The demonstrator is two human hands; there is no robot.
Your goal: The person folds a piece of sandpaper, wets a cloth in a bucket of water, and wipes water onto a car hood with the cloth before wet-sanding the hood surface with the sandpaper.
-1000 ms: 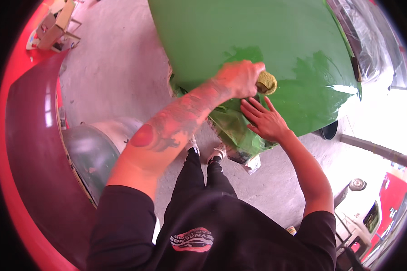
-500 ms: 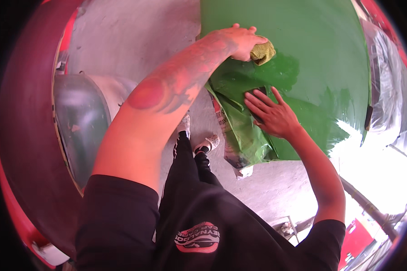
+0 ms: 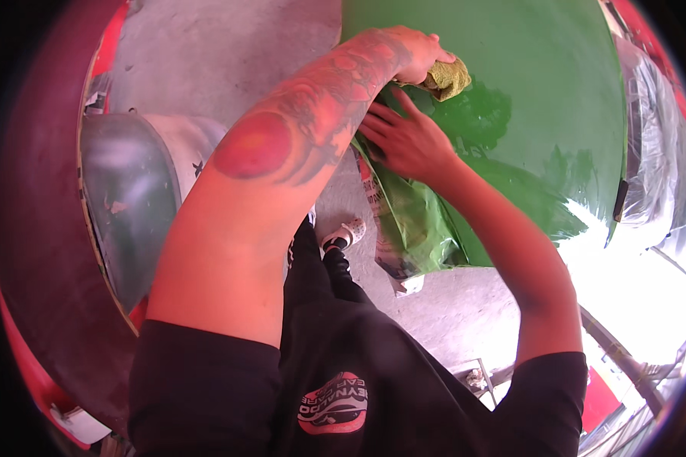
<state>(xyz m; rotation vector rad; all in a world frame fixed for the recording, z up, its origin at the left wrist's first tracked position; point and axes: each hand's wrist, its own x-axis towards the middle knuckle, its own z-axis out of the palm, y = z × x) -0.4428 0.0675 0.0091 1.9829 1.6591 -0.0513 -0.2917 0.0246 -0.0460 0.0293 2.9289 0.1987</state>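
My left hand point(image 3: 415, 55) grips a folded yellow-green cloth point(image 3: 447, 78) against the wet, glossy green panel point(image 3: 541, 68), near its left edge. Just below it, my right hand point(image 3: 408, 141) lies with fingers stretched out along that same edge, the fingertips partly behind my left forearm. A small dark patch shows beside its fingers; whether a thin sheet lies under them I cannot tell. Wet streaks and dark reflections mark the panel right of both hands. Its near left part folds down into a creased green side point(image 3: 423, 232).
Printed masking paper point(image 3: 385, 251) hangs under the panel's near left side. At left stand a dark red curved body panel point(image 3: 46, 228) and a greyish-green one point(image 3: 129, 206). Clear plastic sheeting point(image 3: 648, 145) drapes at right. My shoe point(image 3: 349, 231) rests on the concrete floor point(image 3: 282, 61).
My right hand has slid up and left along the panel, closer to my left hand. The left hand has shifted slightly with the cloth, which now looks more spread out.
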